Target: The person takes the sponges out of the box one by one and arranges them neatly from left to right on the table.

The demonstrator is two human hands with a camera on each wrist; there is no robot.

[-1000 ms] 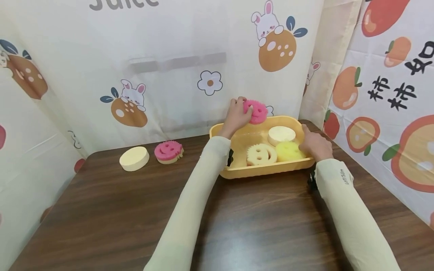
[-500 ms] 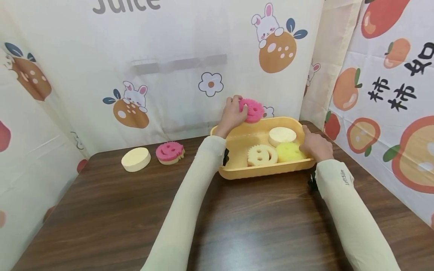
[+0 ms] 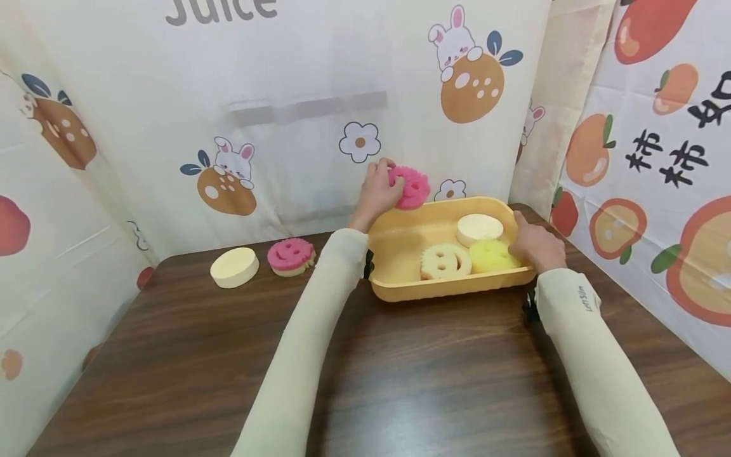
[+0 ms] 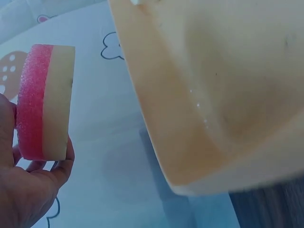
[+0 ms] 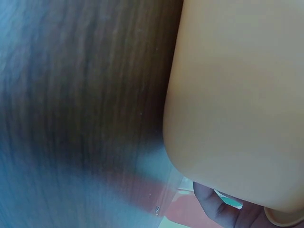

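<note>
My left hand point(image 3: 377, 190) pinches 1 pink sponge point(image 3: 412, 189) above the tray's point(image 3: 445, 289) back-left corner; my right hand point(image 3: 538, 245) grips its right end. Probably mid-transfer; next calls for controlled lowering.

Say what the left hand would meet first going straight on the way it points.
The left hand, gripping the pink sponge, would probably meet the back cloth first; the gap's depth is unclear.
</note>
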